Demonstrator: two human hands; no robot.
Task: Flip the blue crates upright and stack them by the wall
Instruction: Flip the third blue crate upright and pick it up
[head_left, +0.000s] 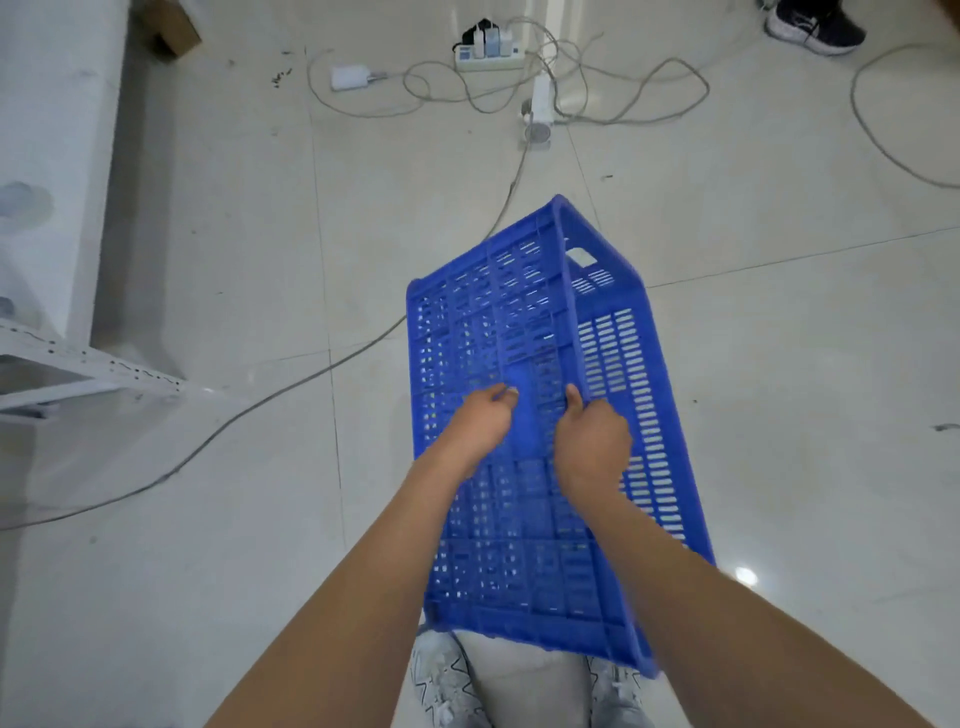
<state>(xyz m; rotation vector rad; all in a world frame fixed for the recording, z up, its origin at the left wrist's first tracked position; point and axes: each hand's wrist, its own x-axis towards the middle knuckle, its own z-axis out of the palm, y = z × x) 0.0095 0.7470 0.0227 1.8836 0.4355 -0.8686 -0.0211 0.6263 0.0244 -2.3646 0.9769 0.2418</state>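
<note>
Blue crate (524, 415): one unit, slatted base facing you, tilted over the tiled floor (779, 364) just ahead of your shoes (441, 680). Your left hand (480, 423) curls on the base; your right hand (592, 441) clamps the base's right edge. Power strip (491, 54) with cables lies well beyond.

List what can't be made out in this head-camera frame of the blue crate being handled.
- Blue crate: open side faces away; contents unseen.
- Left hand and right hand: fingers curl into the grid, so grip depth is hidden.
- Crate's near edge: blurred, and covers part of the wearer's shoes.
- Other crates, the stack: out of frame.
- Dark shoe: cut by the top edge.
- Power strip: plugs too small to read.
</note>
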